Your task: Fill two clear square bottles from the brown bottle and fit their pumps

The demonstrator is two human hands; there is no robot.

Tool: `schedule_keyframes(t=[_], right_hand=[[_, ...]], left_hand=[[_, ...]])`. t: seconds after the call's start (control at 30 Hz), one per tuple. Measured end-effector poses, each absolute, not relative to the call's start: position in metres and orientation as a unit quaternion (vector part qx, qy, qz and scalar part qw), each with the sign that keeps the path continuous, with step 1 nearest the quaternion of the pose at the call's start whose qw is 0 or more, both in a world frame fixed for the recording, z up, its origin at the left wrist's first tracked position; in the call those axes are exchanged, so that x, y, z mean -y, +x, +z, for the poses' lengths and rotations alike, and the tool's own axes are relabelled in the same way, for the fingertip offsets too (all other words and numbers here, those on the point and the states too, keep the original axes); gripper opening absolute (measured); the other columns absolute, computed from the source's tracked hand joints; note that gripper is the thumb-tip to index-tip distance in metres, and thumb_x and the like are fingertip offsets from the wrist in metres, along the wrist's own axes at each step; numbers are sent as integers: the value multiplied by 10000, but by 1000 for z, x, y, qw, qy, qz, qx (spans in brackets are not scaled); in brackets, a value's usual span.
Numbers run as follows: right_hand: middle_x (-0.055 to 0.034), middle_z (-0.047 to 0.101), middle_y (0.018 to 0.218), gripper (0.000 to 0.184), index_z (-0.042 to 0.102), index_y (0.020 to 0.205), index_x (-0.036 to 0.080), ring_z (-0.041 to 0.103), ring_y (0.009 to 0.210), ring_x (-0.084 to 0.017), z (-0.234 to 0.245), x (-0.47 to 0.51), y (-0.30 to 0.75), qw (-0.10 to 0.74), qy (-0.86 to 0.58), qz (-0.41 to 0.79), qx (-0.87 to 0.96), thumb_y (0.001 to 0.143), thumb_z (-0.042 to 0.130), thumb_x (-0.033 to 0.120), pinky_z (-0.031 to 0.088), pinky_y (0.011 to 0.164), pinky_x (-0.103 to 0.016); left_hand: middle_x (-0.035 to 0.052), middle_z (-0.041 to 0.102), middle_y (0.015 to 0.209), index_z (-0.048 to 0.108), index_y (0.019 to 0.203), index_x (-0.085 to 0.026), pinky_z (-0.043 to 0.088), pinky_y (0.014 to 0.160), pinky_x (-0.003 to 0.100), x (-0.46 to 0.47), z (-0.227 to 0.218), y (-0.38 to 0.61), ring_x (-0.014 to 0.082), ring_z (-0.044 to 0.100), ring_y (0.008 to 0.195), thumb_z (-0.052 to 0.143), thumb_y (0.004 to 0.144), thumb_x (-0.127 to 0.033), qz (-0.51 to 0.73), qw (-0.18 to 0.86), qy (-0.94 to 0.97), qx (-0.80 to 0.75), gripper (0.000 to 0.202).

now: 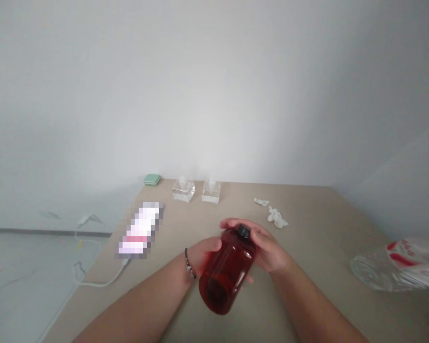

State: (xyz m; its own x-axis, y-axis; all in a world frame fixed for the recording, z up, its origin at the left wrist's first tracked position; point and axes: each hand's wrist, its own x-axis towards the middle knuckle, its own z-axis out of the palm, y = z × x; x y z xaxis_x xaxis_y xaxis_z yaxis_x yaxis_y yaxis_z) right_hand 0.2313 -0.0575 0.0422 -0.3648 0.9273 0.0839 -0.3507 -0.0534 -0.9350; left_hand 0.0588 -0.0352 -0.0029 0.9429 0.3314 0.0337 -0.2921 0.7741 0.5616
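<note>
A dark red, see-through bottle with a black cap is held tilted above the table, its base toward me and its cap pointing away. My left hand wraps round the bottle's left side, thumb on the front; a dark beaded bracelet sits on that wrist. At the neck, my right hand is closed on the bottle's upper right, with fingers beside the cap. Parts of both hands' fingers are hidden behind the bottle.
Two clear square containers and a green case stand along the table's back edge. Crumpled white tissues lie beyond my right hand. A phone with a white cable is at left. A clear plastic bottle lies at right.
</note>
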Motion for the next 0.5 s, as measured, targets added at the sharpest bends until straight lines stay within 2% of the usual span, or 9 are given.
schedule_keyframes(t=[0.1,0.2,0.3,0.4,0.5], right_hand=[[-103,676,1195,378,736,912,231,630,1044,-274,43,57,233,490,-292,651,500,739,725,568,502,899,-398],[-108,696,1121,397,731,851,217,626,1047,-284,43,56,233,513,-322,616,504,712,740,588,488,917,-400],[-106,701,1102,430,732,848,205,646,968,-267,40,57,231,520,-345,599,501,699,745,608,499,863,-380],[-94,722,1069,438,744,926,213,661,918,-254,37,55,233,519,-372,573,513,756,697,613,503,847,-387],[-82,741,1036,406,758,969,241,654,997,-262,36,46,247,525,-440,450,573,861,586,594,463,959,-432]], left_hand=[[158,700,1110,555,1242,-163,509,765,443,38,1,58,324,711,821,840,583,-567,172,940,294,-29,824],[139,711,1002,594,1134,-124,498,751,365,41,6,58,266,695,788,877,566,-515,236,915,316,-79,745],[97,704,935,618,1083,-122,488,705,283,44,10,59,196,668,741,913,546,-448,275,894,331,-124,694],[78,703,887,631,1073,-119,497,651,247,45,12,61,158,650,683,908,557,-465,291,884,338,-137,680],[73,708,884,635,1068,-127,512,615,228,43,12,63,151,655,678,899,578,-469,323,869,344,-148,653]])
